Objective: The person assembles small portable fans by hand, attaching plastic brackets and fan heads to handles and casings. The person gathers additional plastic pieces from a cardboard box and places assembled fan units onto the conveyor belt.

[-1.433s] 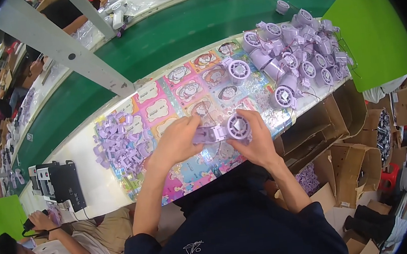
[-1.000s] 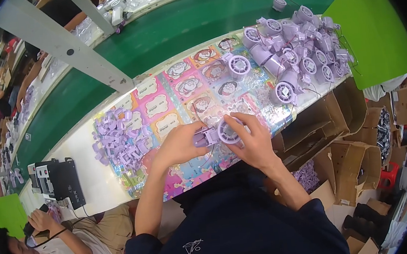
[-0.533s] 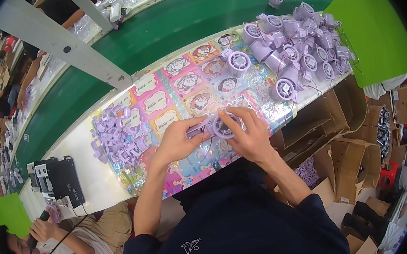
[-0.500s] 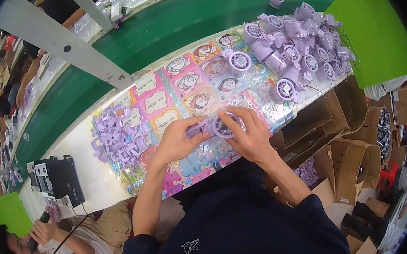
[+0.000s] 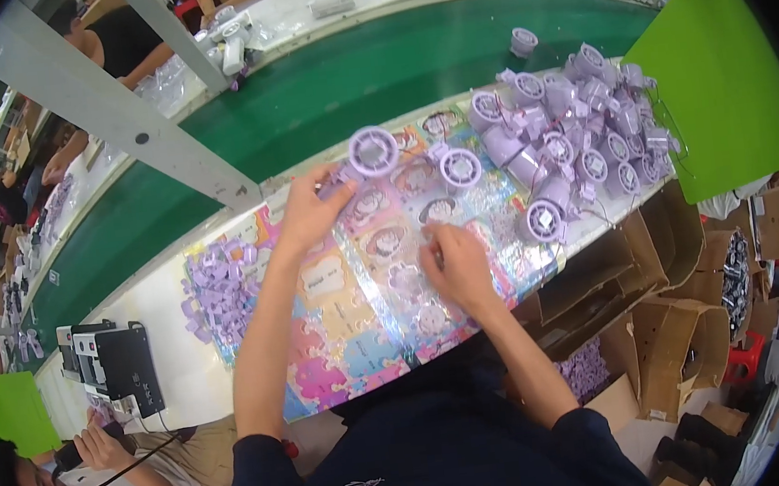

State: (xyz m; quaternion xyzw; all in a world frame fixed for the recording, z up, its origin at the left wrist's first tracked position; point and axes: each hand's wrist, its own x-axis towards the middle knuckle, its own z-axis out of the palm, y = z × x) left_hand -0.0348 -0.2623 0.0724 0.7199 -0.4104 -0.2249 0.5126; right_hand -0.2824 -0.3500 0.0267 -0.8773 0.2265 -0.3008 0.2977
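A light purple round fan housing with a spoked grille [image 5: 372, 153] is tilted up at the far side of the mat, near the green belt. My left hand [image 5: 313, 210] is closed around its handle, which my fingers mostly hide. My right hand [image 5: 459, 267] hovers over the mat's middle, fingers loosely curled, thumb and index apart, with nothing visible between them. Another purple fan housing [image 5: 460, 169] lies on the mat to the right of the held one. To the left of my left forearm is a heap of small purple plastic parts [image 5: 221, 284].
A large pile of purple fan housings [image 5: 577, 128] with thin wires covers the table's right end. One housing [image 5: 523, 41] sits on the green belt [image 5: 316, 85]. A black device [image 5: 122, 366] stands at left, near a seated person [image 5: 139, 478]. Cardboard boxes [image 5: 673, 318] stand at right.
My left hand has carried the fan housing forward and slightly left, toward the belt. My right hand has let go of it and stays nearer me, fingers curled.
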